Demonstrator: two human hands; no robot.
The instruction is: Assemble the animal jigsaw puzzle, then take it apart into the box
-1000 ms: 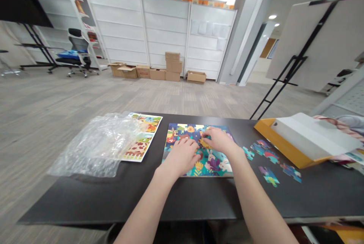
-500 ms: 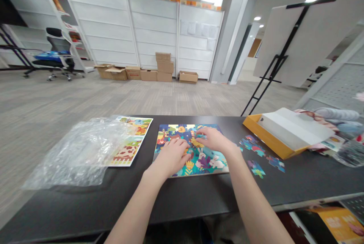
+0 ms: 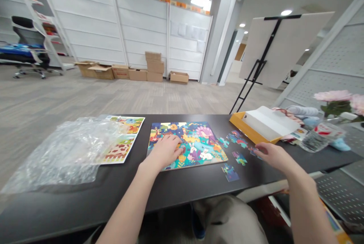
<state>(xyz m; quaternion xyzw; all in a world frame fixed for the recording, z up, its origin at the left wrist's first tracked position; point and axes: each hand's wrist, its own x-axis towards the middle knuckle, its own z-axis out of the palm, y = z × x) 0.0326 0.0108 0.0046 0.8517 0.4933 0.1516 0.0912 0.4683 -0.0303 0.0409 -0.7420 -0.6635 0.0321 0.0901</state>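
A black flat table (image 3: 74, 206) bears, at twelve o'clock, a multicoloured rectangular cardboard jigsaw (image 3: 209, 143), left hand (image 3: 165, 148) loose over its nine. Well apart, at three, the right hand (image 3: 273, 156) touches a blue knobbed piece (image 3: 253, 151), grip unclear: best pinched edgewise.

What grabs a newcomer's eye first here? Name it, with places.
The colourful jigsaw puzzle on the black table comes first, the left hand over its left part. To its right, the right hand is at a loose puzzle piece near the open yellow box. Left of the puzzle, crumpled clear plastic shines.
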